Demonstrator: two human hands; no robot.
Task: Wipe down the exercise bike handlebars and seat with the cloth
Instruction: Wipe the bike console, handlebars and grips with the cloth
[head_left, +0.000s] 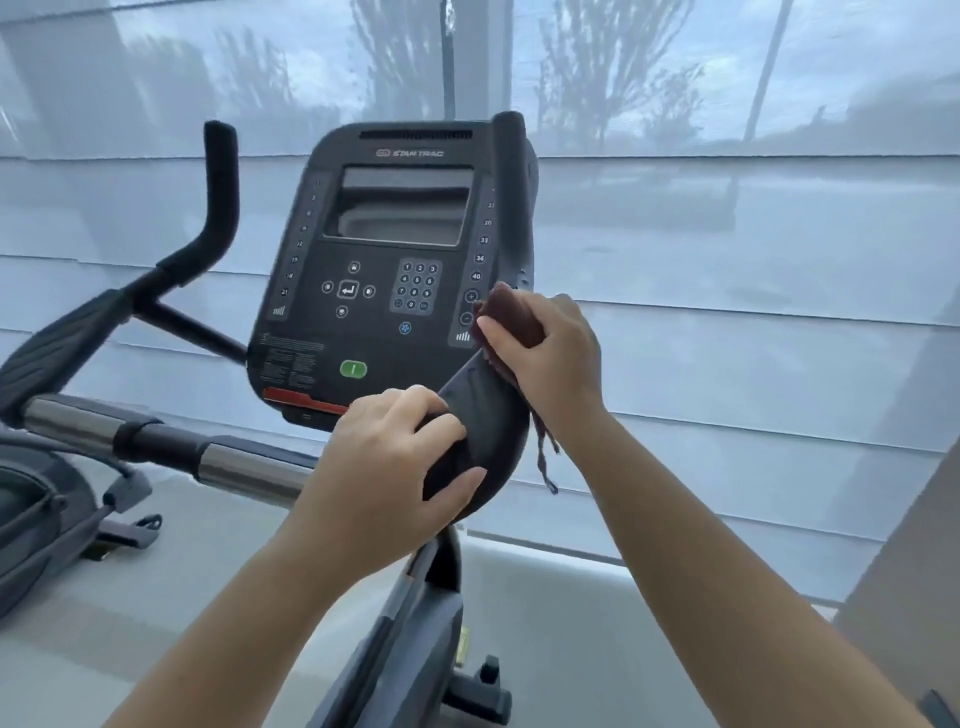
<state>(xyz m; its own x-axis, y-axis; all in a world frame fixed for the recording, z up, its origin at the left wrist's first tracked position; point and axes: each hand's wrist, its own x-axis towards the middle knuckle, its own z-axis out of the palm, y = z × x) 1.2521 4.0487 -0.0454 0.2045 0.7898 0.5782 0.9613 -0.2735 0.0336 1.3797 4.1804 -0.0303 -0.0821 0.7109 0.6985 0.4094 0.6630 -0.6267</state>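
The exercise bike's dark console (395, 270) faces me at centre. Its right handlebar (488, 415) curves down from beside the console to the lower middle. My right hand (550, 358) grips a dark reddish cloth (506, 317) wrapped on the upper part of this bar, with cloth threads hanging below. My left hand (395, 457) grips the same bar lower down, fingers curled over its padded bend. The left handlebar (221, 192) rises upright at the left, with a chrome grip section (244, 462) crossing below. The seat is out of view.
A large window with sheer horizontal blinds (727, 260) stands close behind the bike. The bike's frame post (415, 613) drops below my hands to a pale floor. Part of another machine (47, 499) with cables sits at the left edge.
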